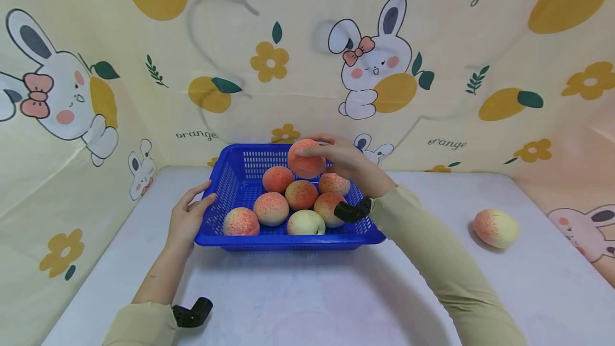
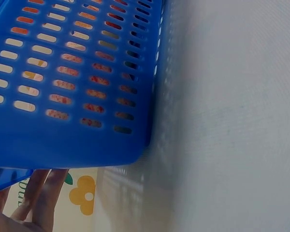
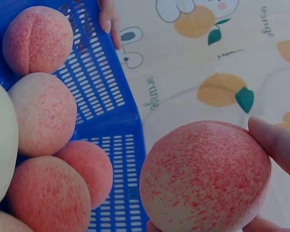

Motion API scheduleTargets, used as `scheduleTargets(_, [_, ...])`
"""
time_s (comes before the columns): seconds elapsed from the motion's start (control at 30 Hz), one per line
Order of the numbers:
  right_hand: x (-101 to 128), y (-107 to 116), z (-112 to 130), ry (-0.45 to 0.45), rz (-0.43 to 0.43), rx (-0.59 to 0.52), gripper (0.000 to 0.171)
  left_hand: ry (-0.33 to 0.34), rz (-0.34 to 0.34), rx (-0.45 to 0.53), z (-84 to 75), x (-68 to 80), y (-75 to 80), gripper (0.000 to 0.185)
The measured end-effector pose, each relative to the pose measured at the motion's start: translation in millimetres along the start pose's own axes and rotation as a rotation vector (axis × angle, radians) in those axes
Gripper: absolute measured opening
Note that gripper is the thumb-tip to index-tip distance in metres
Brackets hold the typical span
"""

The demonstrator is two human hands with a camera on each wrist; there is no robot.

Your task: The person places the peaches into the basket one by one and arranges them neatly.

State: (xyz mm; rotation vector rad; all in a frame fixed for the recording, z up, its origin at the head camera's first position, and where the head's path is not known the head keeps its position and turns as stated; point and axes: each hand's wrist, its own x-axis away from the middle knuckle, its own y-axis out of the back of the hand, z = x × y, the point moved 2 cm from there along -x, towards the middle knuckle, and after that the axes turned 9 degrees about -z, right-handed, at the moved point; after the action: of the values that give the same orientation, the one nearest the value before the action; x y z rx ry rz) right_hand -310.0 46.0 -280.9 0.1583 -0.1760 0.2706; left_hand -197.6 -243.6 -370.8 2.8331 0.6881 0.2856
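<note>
My right hand (image 1: 343, 159) holds a reddish peach (image 1: 306, 158) with thumb and fingers, above the back part of a blue plastic basket (image 1: 288, 242). In the right wrist view this peach (image 3: 208, 176) looks large and speckled red over a pale base. At the basket's left side, my left hand (image 1: 187, 215) grips the rim; its fingers (image 2: 44, 193) show beyond the basket's end in the left wrist view. Several peaches lie inside, among them a pale yellow-green one (image 1: 306, 223) at the front and a speckled one (image 1: 241, 221) in the front left corner.
Another peach (image 1: 496, 228), half red and half yellow, lies on the white table (image 1: 307, 298) at the right. Behind the table hangs a cream cloth (image 1: 298, 15) printed with rabbits, oranges and flowers. Each wrist carries a black camera mount (image 1: 193, 312).
</note>
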Motion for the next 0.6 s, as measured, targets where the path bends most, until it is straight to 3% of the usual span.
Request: scheduleTargets(0.6, [-27, -45, -7, -0.040, -0.034, -0.065, 0.056, -0.007, -0.008, 0.002, 2.1, -1.7, -0.1, 0.053])
